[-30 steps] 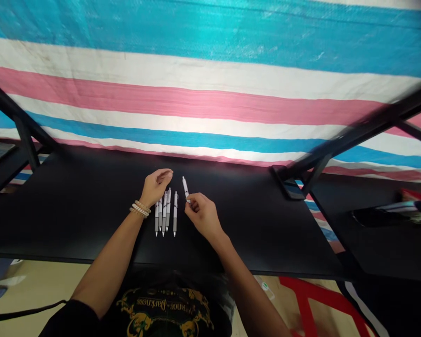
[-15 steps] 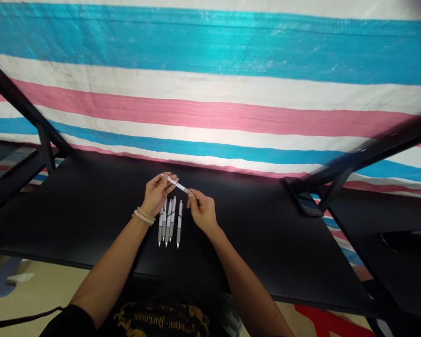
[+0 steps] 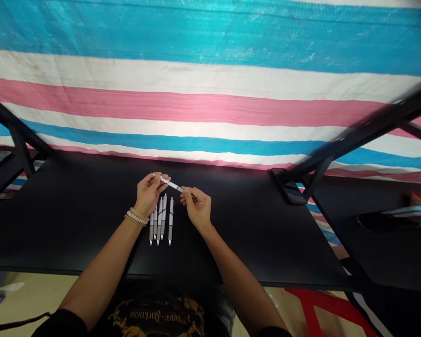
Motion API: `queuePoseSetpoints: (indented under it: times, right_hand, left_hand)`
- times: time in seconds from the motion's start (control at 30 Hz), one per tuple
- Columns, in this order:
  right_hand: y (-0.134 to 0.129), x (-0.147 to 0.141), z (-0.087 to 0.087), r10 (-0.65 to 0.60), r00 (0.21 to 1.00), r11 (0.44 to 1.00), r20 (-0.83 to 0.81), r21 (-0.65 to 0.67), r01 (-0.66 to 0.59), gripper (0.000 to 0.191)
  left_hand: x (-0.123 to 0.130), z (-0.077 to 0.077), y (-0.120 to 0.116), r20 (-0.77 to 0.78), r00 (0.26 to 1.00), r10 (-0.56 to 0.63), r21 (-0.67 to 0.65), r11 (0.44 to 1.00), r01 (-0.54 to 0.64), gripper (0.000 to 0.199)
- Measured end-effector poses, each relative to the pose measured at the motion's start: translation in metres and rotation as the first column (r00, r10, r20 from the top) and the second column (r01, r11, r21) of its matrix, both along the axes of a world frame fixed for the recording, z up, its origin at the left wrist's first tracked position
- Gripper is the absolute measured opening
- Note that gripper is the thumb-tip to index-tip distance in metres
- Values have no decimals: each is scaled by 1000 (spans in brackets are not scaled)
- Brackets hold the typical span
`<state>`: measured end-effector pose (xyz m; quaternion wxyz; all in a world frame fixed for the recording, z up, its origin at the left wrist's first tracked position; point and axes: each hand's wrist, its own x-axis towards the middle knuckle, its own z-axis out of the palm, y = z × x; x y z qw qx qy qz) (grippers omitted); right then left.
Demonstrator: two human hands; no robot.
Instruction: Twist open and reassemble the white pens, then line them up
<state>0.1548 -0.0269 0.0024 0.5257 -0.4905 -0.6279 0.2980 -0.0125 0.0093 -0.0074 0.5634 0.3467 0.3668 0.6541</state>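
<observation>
Pinching a slim, cylindrical white pen [image 3: 170, 184]: left hand [image 3: 148, 193], right hand [image 3: 199, 207], both half-curled

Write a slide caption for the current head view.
Left hand and right hand hold one white-and-gray retractable pen between them, above five similar pens lying on a black table.

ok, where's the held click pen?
Head view, just left of centre: the white-and-grey click pen is held between the left hand and right hand, beyond five similar pens on the black table.
</observation>
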Motion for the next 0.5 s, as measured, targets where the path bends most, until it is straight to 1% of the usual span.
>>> queuePoseSetpoints:
  times: [0.07, 0.13, 0.2, 0.3, 0.37, 0.43, 0.5]
  right_hand:
    - [1, -1, -1, 10, 1000, 1000, -13, 4, -10, 23]
    - [1, -3, -2, 20, 997, 1000, -72, -18, -21, 29]
    - [2, -4, -4, 28, 992, 999, -125, -26, -31, 27]
    - [1, -5, -4, 35, 995, 999, -97, 28, -32, 21]
    - [1, -4, -4, 42, 994, 999, -104, -1, -42, 25]
    - [1, -4, -4, 45, 994, 999, -100, -11, -46, 24]
    - [1, -4, -4, 35, 998, 999, -52, 36, -33, 22]
  left_hand:
    - [0, 0, 0, 0, 1000, -2, 0, 1000, 2, 32]
    - [1, 0, 0, 5, 1000, 1, -2, 1000, -1, 33]
    - [1, 0, -1, 16, 1000, -1, -1, 1000, 1, 34]
    - [3, -1, -1, 42, 999, -4, 3, 1000, 4, 33]
    - [3, -1, -1, 44, 999, -1, 3, 1000, 1, 32]
    - [3, -1, -1, 35, 999, 3, -1, 1000, -2, 33]
    - [3, -1, -1, 31, 999, 9, -5, 1000, -9, 34]
